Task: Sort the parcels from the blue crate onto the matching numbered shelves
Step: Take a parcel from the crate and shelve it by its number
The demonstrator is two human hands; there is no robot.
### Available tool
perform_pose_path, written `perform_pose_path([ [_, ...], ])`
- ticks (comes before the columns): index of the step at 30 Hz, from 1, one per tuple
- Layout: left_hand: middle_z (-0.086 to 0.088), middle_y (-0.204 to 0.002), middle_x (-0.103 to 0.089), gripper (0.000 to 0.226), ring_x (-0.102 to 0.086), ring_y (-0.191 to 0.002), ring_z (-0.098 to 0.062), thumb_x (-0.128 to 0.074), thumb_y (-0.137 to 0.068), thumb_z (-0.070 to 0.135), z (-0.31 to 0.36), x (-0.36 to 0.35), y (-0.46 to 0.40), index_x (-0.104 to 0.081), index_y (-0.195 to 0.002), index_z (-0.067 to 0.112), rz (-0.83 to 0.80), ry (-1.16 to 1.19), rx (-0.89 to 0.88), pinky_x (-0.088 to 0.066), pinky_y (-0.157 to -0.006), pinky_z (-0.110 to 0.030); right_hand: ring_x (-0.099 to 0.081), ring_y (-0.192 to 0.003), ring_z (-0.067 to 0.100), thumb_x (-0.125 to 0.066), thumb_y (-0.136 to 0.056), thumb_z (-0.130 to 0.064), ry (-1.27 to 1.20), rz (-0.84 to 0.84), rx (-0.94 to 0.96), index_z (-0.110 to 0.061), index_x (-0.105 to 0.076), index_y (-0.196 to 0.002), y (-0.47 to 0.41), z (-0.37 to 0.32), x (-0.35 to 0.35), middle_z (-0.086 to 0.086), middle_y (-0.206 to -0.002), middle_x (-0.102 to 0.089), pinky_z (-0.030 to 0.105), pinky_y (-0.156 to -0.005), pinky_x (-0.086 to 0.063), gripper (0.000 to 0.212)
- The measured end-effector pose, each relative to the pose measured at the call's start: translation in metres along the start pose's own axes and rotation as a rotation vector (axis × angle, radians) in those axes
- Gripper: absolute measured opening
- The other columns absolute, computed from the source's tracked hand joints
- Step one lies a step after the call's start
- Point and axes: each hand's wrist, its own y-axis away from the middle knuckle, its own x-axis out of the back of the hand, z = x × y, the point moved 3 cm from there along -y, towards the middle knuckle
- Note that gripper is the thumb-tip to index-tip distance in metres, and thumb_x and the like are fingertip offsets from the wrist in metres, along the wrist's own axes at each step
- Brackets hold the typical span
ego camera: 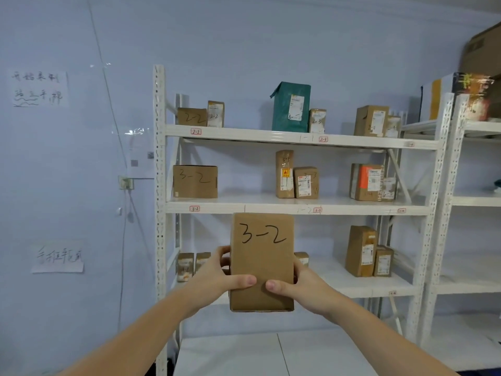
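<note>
Before the white rack (160, 185), a person holds one parcel (261, 263) upright in both hands, its face marked "3-2" turned toward the camera. The left hand (217, 275) grips its left edge, thumb laid across the front and fingers curled behind; the right hand (301, 286) grips the right edge the same way, its thumb nearly meeting the other near the box's lower middle. So each grip is closed round the parcel, not spread.

The parcel hangs in the air just below the middle shelf (271, 206), well clear of any board. On that shelf's front lip, at the left, sits a small red tag (194, 208) reading 3-2, and above it stands a larger box (195, 181) also marked 3-2. Bare board lies to the right of that box, before the 3-3 parcels (296, 176) further along.

The step in hand looks like reading the number and matching it to a bay; placing is not yet done. The next move probably calls for lifting the parcel above the shelf lip, carrying it left and forward, and setting it down beside the big box without nudging it. The blue crate is not in view.
</note>
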Motion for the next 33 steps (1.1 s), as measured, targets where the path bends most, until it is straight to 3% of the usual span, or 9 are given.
perform_pose_path([
  [6,0.009,-0.134,-0.064,0.093,-0.065,-0.118,-0.011,-0.093,-0.064,0.042,-0.018,0.000,-0.107,-0.043,-0.142,0.032,0.040,0.050,-0.029,-0.060,-0.086,-0.025,-0.065,-0.111,-0.003,-0.084,-0.075,-0.053,0.042,0.037,0.010,-0.047,-0.042,-0.139,-0.094,0.031,0.053,-0.024,-0.124,-0.066,0.016,-0.087,-0.055,0.076],
  [14,0.009,-0.136,-0.064,0.088,-0.065,-0.120,-0.011,-0.092,-0.069,0.039,-0.049,0.008,-0.245,-0.045,-0.143,0.034,0.060,0.065,-0.050,-0.059,-0.086,-0.024,-0.068,-0.110,-0.001,-0.086,-0.075,-0.048,0.032,0.004,0.051,-0.045,-0.045,-0.138,-0.235,0.090,0.114,-0.018,-0.128,-0.067,0.021,-0.089,-0.057,0.075],
  [19,0.018,-0.123,-0.071,0.062,-0.068,-0.114,-0.003,-0.088,-0.077,0.030,-0.051,0.025,-0.320,-0.056,-0.127,0.046,0.157,0.098,-0.114,-0.058,-0.084,-0.021,-0.065,-0.115,-0.001,-0.077,-0.084,-0.050,-0.019,-0.064,0.109,-0.039,-0.043,-0.143,-0.334,0.109,0.142,-0.016,-0.137,-0.063,0.024,-0.096,-0.055,0.069],
  [25,0.022,-0.126,-0.070,0.064,-0.066,-0.119,-0.003,-0.078,-0.080,0.041,-0.051,0.064,-0.385,-0.054,-0.140,0.038,0.321,0.001,-0.176,-0.057,-0.087,-0.020,-0.065,-0.110,-0.006,-0.079,-0.085,-0.045,-0.013,-0.111,0.206,-0.042,-0.041,-0.144,-0.434,0.098,0.155,-0.019,-0.134,-0.063,0.016,-0.085,-0.055,0.071],
  [30,0.018,-0.118,-0.074,0.057,-0.069,-0.109,0.003,-0.081,-0.086,0.032,-0.055,0.112,-0.440,-0.057,-0.138,0.035,0.455,-0.164,-0.180,-0.057,-0.079,-0.013,-0.061,-0.122,0.002,-0.086,-0.078,-0.052,0.050,-0.050,0.284,-0.043,-0.036,-0.150,-0.513,0.092,0.155,-0.022,-0.137,-0.061,0.032,-0.104,-0.053,0.088],
  [33,0.019,-0.106,-0.075,0.047,-0.070,-0.092,0.010,-0.081,-0.088,0.024,-0.061,0.138,-0.474,-0.065,-0.131,0.030,0.515,-0.247,-0.184,-0.054,-0.071,-0.009,-0.059,-0.122,0.004,-0.087,-0.078,-0.049,0.064,-0.025,0.286,-0.037,-0.035,-0.150,-0.556,0.088,0.153,-0.020,-0.136,-0.060,0.035,-0.106,-0.052,0.090],
])
